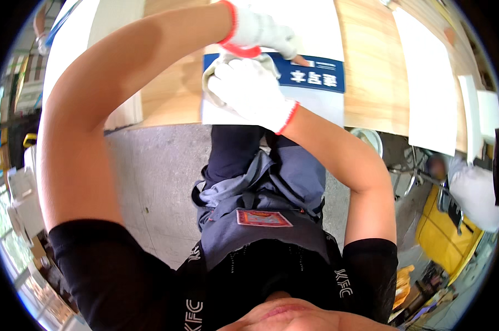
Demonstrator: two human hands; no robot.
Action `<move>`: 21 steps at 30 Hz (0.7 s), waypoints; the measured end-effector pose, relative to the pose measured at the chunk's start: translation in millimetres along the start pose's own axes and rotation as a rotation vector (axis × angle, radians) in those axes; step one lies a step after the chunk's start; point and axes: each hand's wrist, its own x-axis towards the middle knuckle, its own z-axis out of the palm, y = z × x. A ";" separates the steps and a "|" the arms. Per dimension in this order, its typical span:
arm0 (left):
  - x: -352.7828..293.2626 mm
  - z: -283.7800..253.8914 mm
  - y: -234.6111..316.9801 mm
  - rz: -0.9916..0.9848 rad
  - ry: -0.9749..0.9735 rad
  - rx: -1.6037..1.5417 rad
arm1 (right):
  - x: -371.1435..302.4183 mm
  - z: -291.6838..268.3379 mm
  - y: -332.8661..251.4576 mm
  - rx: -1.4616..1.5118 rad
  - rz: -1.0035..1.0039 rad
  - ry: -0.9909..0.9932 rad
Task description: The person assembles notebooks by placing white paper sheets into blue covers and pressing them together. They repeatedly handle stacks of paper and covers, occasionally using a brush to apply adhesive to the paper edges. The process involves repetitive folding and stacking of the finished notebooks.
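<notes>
A pad with a dark blue band (325,83) and a pale lower part (327,110) lies at the near edge of the wooden table, in front of me. My right hand (247,91), in a white knit glove with a red cuff, is closed on a bunched off-white cloth (215,95) and presses it on the left part of the pad. My left hand (266,37), gloved alike, reaches in just beyond the right one. Its fingers stretch to the right, and a bare fingertip touches the blue band. The cloth and right hand cover part of the band.
Bare wooden tabletop (368,71) shows right of the pad. White sheets (429,83) lie along the table's right side, and a pale stack (125,110) stands at the left. Below the right edge are a round pail (371,138) and a yellow object (445,234).
</notes>
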 end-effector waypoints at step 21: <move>9.3 8.3 -24.8 0.370 -0.030 -0.119 | 12.8 11.8 -25.9 -0.032 0.045 -0.011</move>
